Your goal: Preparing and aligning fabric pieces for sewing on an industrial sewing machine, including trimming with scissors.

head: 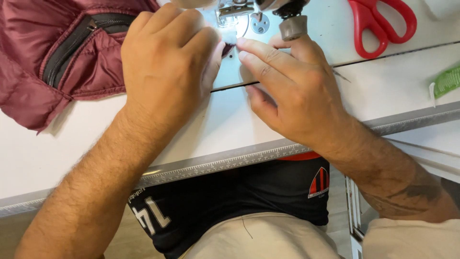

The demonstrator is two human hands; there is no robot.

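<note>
Head view, nearest first: the person sits close against the white table (pixel 57 158), whose near edge carries a printed ruler strip (pixel 215 165), handy for measuring cloth without reaching for a tape. Both forearms cross that edge so the hands can rest their weight on the tabletop and work steadily. The left hand (pixel 165 64) lies knuckles up, fingers curled loosely down, its fingertips hidden against a small dark scrap of cloth (pixel 228 47). The right hand (pixel 292 88) comes in from the right, index and middle fingers stretched flat, tips touching the same scrap from the other side, so the piece seems pinched or pressed between the two hands; I cannot tell which hand truly grips it. It sits just in front of the sewing machine's presser foot (pixel 234 12), under its light, probably to line it up with the needle. Further left lies a maroon quilted jacket (pixel 52 43), zip showing. Far right, red scissors (pixel 381 24) wait within reach.
</note>
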